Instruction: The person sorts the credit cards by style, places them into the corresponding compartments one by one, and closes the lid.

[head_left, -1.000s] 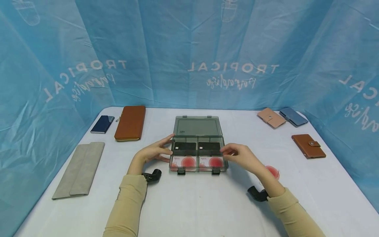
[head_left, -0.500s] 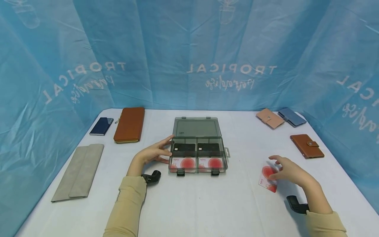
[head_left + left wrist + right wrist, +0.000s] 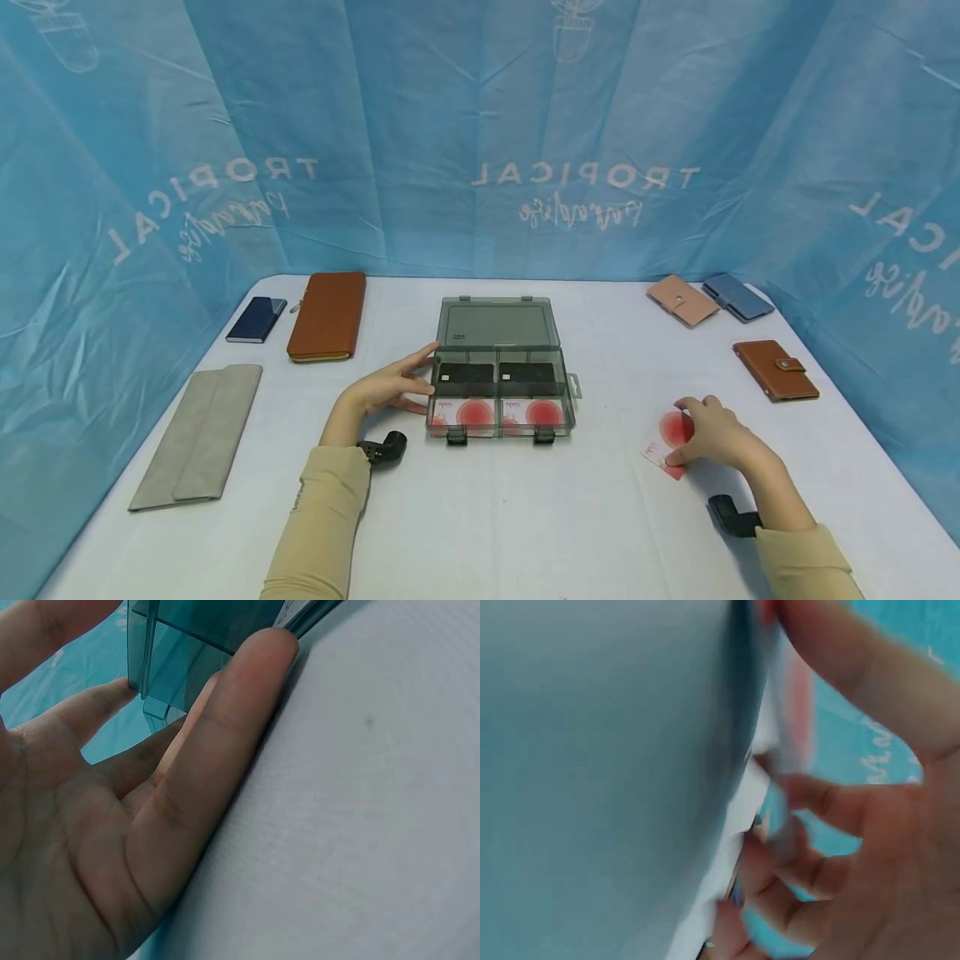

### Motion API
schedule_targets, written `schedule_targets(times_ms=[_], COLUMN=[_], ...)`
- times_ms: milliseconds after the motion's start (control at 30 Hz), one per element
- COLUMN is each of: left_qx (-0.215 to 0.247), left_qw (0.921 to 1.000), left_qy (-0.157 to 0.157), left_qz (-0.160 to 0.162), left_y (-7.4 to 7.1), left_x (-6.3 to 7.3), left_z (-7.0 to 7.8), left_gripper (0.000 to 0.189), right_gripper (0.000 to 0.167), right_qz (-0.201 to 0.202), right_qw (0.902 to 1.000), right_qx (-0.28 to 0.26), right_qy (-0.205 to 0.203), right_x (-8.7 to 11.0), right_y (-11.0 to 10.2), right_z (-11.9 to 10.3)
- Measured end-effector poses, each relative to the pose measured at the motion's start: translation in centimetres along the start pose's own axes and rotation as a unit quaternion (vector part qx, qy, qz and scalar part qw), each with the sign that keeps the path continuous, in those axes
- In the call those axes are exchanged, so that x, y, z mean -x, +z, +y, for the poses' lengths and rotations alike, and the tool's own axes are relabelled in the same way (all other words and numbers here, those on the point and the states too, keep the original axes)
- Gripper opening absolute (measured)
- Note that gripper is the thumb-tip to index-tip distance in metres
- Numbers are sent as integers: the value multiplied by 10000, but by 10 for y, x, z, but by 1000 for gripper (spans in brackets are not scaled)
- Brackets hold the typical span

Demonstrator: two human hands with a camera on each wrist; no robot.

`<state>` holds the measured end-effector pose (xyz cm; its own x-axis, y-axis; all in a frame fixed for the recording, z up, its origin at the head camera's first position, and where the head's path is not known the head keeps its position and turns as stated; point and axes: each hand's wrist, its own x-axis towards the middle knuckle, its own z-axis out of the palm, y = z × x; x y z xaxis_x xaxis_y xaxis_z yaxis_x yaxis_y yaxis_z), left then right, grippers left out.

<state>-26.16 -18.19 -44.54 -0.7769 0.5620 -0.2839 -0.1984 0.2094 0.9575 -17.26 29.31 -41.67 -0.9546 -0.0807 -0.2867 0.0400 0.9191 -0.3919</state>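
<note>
A grey-green see-through plastic box [image 3: 498, 323] stands on the table with its lid laid back. Black cards [image 3: 468, 373] lie in its two rear compartments, and red-and-white cards [image 3: 450, 412] in the two front ones. My left hand [image 3: 382, 389] touches the box's left side with straight, spread fingers; in the left wrist view, one fingertip [image 3: 274, 649] lies along its lower edge. Well right of the box, my right hand [image 3: 716, 433] pinches a red-and-white card [image 3: 660, 454] between thumb and fingers. In the blurred right wrist view that card [image 3: 799, 712] stands tilted off the table.
On the left lie a grey folder [image 3: 197, 437], a navy card holder [image 3: 257, 320] and a brown zip case [image 3: 327, 317]. A pink wallet [image 3: 682, 300], a blue wallet [image 3: 737, 297] and a brown wallet [image 3: 776, 371] lie on the right. Blue curtain [image 3: 480, 142] surrounds the table.
My right hand has left the box's right side, moved right to the card on the table and taken hold of it. The card has turned slightly. My left hand stays at the box.
</note>
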Motion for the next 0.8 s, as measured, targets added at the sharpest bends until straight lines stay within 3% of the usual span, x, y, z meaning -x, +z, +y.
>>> schedule_targets(times_ms=[100, 267, 567, 800], left_qx=[-17, -29, -18, -47], left_qw=[10000, 10000, 10000, 10000], left_qy=[-1, 4, 3, -40], left_qz=[26, 35, 30, 72], left_y=[0, 0, 2, 1], left_x=[0, 0, 1, 1], left_z=[0, 0, 1, 2], left_gripper=[86, 86, 84, 85], right_gripper=[61, 51, 38, 45], right_qz=[57, 77, -19, -471], right_qw=[9950, 9680, 9362, 8870], right_qx=[-990, -2504, -3440, -4412], right_qy=[-85, -168, -714, -1277], right_x=[-7, -17, -30, -38], right_y=[-6, -14, -14, -9], right_z=[-4, -15, -47, -87])
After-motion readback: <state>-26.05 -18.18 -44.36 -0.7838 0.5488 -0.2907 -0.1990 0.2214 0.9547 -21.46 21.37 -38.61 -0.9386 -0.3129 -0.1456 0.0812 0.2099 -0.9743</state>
